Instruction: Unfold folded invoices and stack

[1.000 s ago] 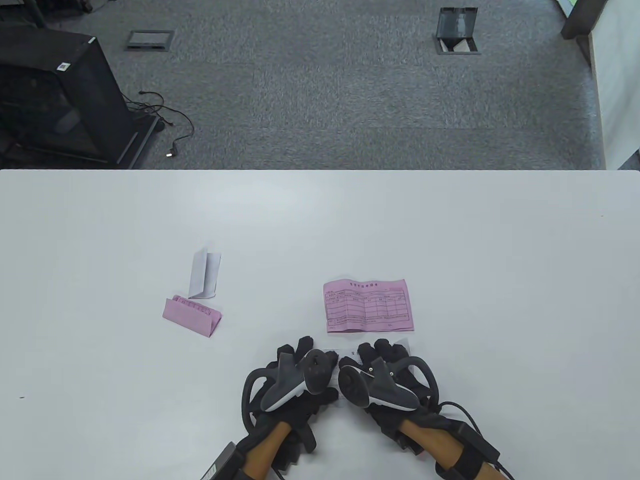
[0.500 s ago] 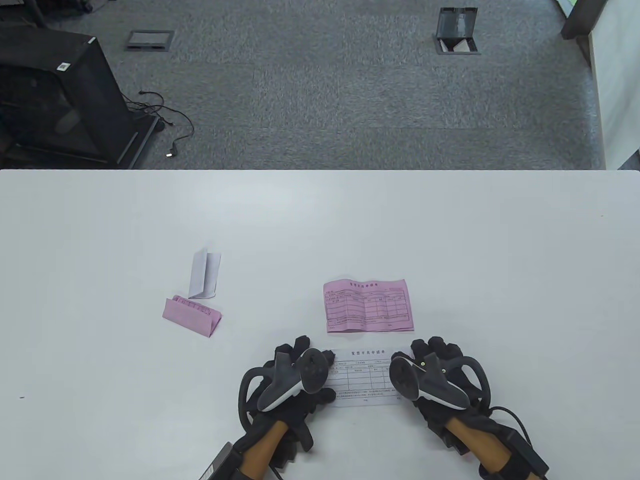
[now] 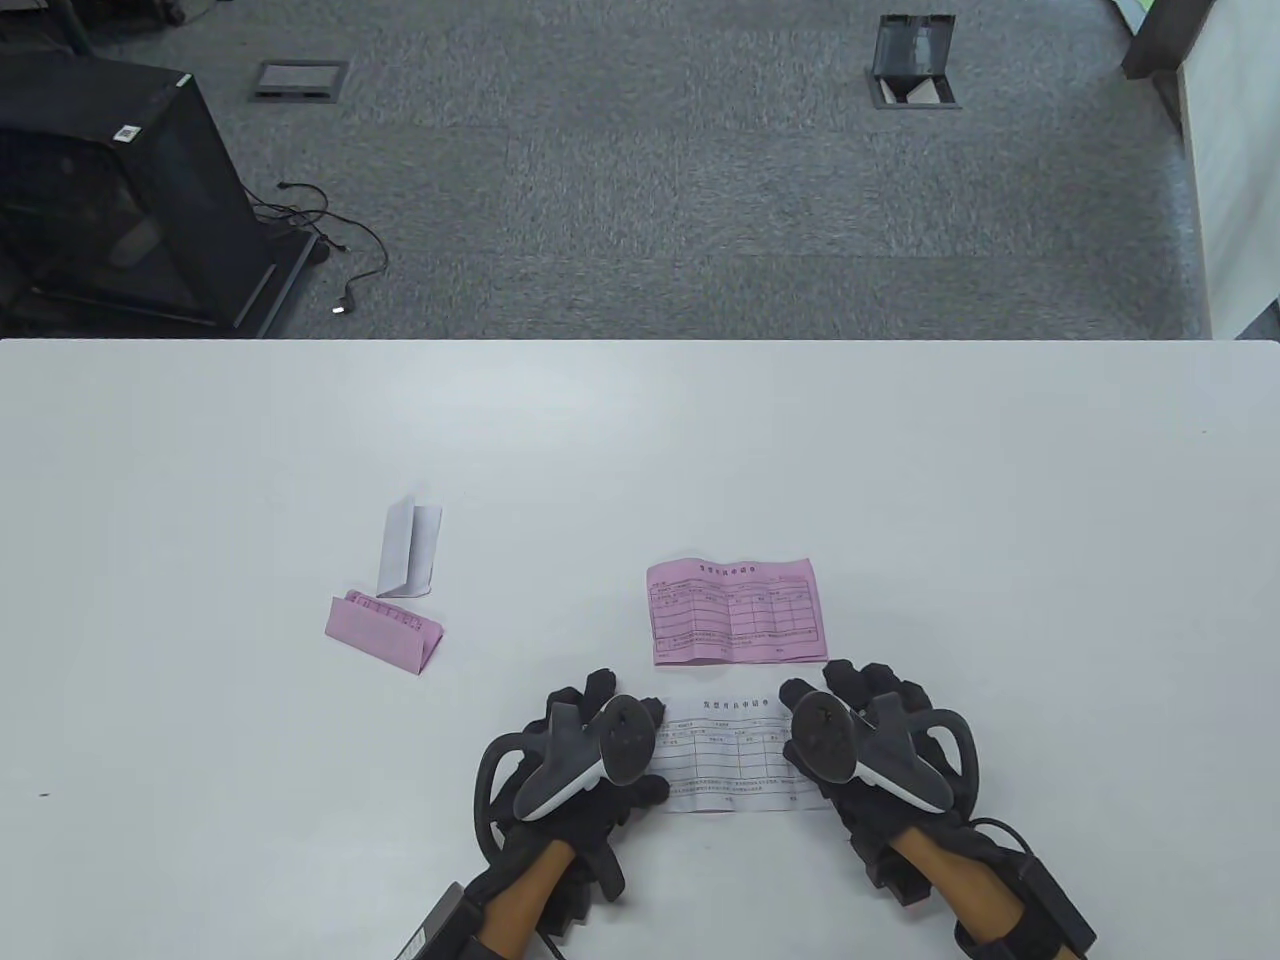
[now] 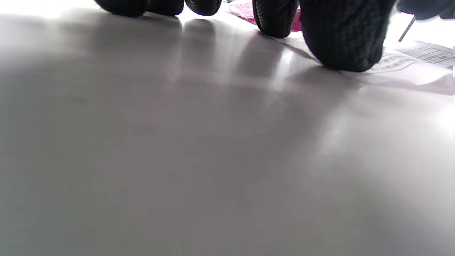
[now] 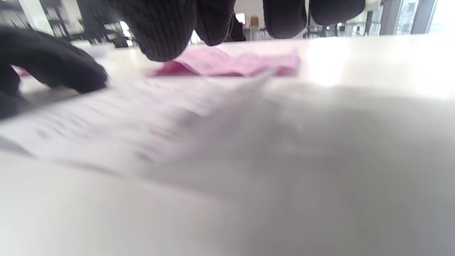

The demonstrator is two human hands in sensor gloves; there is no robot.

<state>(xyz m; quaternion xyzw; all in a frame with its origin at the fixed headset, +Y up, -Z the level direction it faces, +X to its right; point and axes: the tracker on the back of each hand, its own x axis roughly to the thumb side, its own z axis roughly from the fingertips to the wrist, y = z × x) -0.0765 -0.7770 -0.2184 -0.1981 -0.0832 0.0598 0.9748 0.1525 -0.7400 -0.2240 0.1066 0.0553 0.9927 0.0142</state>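
Pressing flat, the left hand (image 3: 585, 745) and right hand (image 3: 870, 735) pin opposite ends of a white invoice (image 3: 730, 755), just below the pink invoice (image 3: 737, 610).

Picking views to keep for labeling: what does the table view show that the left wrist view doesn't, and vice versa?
Table view only: both hands, left hand and right hand, at the ends of the unfolded white invoice; the folded pink invoice and folded white invoice further left; the carpeted floor beyond the table.

Left wrist view only: a close look at the left fingertips, one down on the white sheet's edge.

Both: the white invoice, the unfolded pink invoice behind it, and the white table.
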